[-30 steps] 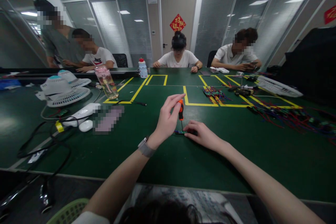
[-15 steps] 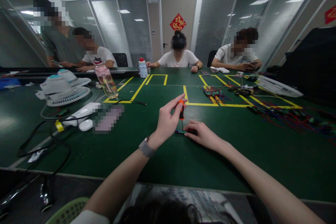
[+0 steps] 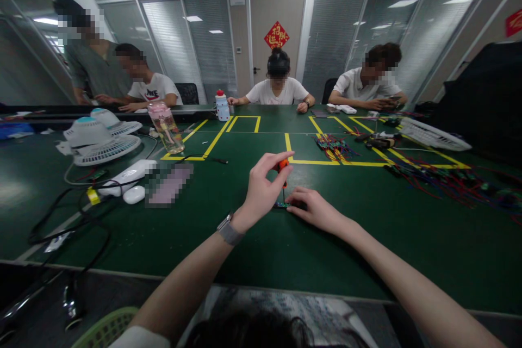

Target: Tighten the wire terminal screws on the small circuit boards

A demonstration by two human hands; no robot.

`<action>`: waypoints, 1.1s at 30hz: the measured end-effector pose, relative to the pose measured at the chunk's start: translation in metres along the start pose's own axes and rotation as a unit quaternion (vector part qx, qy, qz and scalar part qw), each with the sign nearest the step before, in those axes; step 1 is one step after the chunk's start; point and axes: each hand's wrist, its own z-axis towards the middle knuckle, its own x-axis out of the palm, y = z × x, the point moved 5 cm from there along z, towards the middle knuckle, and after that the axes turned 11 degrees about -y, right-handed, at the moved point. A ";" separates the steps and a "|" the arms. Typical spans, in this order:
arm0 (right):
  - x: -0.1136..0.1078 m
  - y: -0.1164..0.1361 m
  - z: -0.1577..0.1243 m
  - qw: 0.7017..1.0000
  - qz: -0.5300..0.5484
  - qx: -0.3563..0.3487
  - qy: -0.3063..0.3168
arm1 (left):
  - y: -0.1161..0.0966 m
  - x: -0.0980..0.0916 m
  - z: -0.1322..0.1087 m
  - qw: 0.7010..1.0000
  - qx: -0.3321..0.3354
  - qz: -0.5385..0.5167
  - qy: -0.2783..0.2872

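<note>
An orange and black screwdriver (image 3: 284, 165) stands nearly upright, its handle gripped in my left hand (image 3: 264, 184) between thumb and fingers. Its thin shaft points down at a small green circuit board (image 3: 281, 205) on the green table. My right hand (image 3: 312, 206) rests on the table and pinches the board's right end with thumb and fingers. The fingers cover part of the board, so whatever the screwdriver tip meets is too small to make out.
Several wired circuit boards (image 3: 334, 147) lie beyond my right hand, with more tangled wires (image 3: 440, 179) farther right. To the left are a pink-lidded bottle (image 3: 166, 128), a white fan (image 3: 108, 149) and black cables (image 3: 53, 212). People sit across the table (image 3: 196, 250).
My left thumb and fingers have shifted around the screwdriver handle, the thumb now lying across its front. The right hand stays at the board.
</note>
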 end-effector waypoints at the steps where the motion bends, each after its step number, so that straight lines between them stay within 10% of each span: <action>1: 0.000 0.000 0.000 1.000 0.000 0.001 0.000 | -0.002 -0.002 0.001 1.000 0.008 0.018 -0.007; 33: 0.001 0.001 -0.001 1.000 0.006 -0.005 0.007 | -0.002 -0.002 0.001 1.000 0.000 -0.027 -0.011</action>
